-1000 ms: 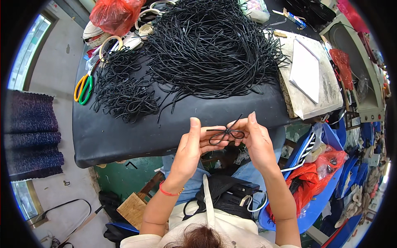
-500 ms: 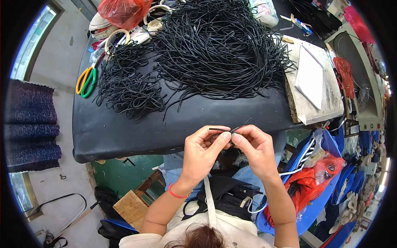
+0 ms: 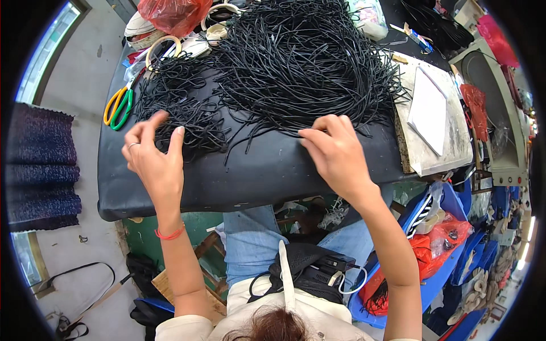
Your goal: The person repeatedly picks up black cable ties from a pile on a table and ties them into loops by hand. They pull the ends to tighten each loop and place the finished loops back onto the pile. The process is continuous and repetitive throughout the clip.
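A big heap of loose black cords [image 3: 296,62] covers the far half of a black padded tabletop [image 3: 256,176]. A smaller pile of tangled black cords [image 3: 182,113] lies to its left. My left hand [image 3: 153,156] hovers at the near edge of the smaller pile, fingers spread and holding nothing. My right hand [image 3: 338,153] reaches to the near edge of the big heap with its fingertips at the cord ends. I see this hand from the back, so its grip is hidden.
Scissors with yellow and green handles [image 3: 116,105] lie at the tabletop's left end. A red plastic bag [image 3: 170,11] and tape rolls [image 3: 162,45] sit at the far left. White sheets [image 3: 429,111] rest on a slab at the right. Blue bins [image 3: 449,238] stand below.
Both hands were together at the near edge, working one black cord. Now they are apart: the left has gone to the smaller pile, the right to the big heap, and the cord has left them.
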Motion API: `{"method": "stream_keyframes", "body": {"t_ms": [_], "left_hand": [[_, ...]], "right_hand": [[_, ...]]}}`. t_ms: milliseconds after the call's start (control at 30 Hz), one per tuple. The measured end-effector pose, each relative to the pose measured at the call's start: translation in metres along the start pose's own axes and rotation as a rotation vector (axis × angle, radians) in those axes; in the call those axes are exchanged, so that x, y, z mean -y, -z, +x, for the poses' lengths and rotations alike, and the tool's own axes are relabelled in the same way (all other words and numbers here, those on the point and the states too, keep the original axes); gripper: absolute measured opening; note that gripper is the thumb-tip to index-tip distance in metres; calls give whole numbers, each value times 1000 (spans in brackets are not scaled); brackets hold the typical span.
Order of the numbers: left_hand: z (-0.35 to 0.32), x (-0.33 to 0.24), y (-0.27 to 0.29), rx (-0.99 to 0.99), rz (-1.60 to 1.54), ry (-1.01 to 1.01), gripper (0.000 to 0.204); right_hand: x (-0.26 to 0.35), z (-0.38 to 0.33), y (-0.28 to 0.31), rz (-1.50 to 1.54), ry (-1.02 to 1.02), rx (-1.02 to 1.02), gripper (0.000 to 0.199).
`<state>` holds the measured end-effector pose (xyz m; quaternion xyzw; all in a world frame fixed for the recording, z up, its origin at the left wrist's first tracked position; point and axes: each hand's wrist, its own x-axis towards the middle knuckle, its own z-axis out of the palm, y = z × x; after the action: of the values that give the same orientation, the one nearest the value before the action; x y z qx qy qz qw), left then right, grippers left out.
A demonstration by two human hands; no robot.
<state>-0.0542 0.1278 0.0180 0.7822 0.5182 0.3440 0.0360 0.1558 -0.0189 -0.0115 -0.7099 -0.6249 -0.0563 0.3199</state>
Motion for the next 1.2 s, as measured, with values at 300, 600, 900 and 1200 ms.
{"method": "stream_keyframes", "body": {"t_ms": [300,600,900,1200], "left_hand": [[-44,-52,-20,220,-334,-551,26],[-69,-51,5,700,-981,-24,9],[-59,-50,-9,940,-1383,599,17],[-73,-73,-22,852,-1691,831,21]], "right_hand": [[20,-3,-9,-153,188,-44,8],[31,-3,49,162,-45,-180,20],[13,-5,84,273,-128,83,18],[53,-7,19,372,-199,-162,13]]}}
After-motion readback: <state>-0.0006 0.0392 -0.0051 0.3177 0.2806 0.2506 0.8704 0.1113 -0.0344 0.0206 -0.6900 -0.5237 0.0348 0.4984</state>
